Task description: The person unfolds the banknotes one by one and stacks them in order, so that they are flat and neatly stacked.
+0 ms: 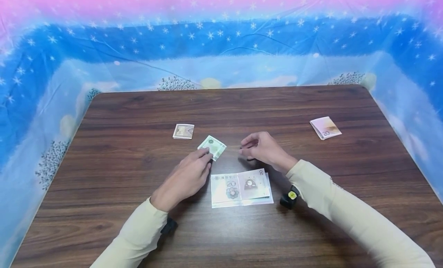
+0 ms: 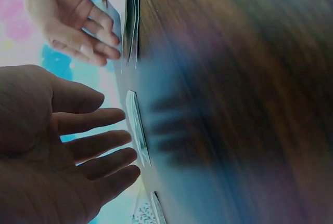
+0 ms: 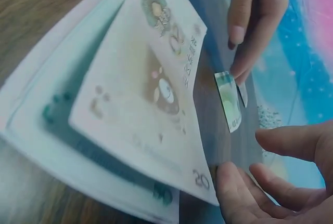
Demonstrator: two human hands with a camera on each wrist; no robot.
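Note:
A small folded green banknote (image 1: 215,145) lies near the table's middle. My left hand (image 1: 187,177) has its fingertips over the note's near edge in the head view; in the left wrist view the fingers look straight and spread beside it. Whether they touch it I cannot tell. To the right, my right hand (image 1: 266,150) hovers with loosely bent fingers and nothing in them. Between the forearms lies a stack of opened-out banknotes (image 1: 254,185), a creased 20 note on top. In the right wrist view the stack's 20 note (image 3: 156,94) stands partly raised over a greenish note.
A folded brownish banknote (image 1: 184,131) lies farther back on the left. On the right is a folded 20 banknote (image 1: 326,129). The wood-patterned table (image 1: 138,118) is bordered by a blue and pink printed cloth (image 1: 221,37).

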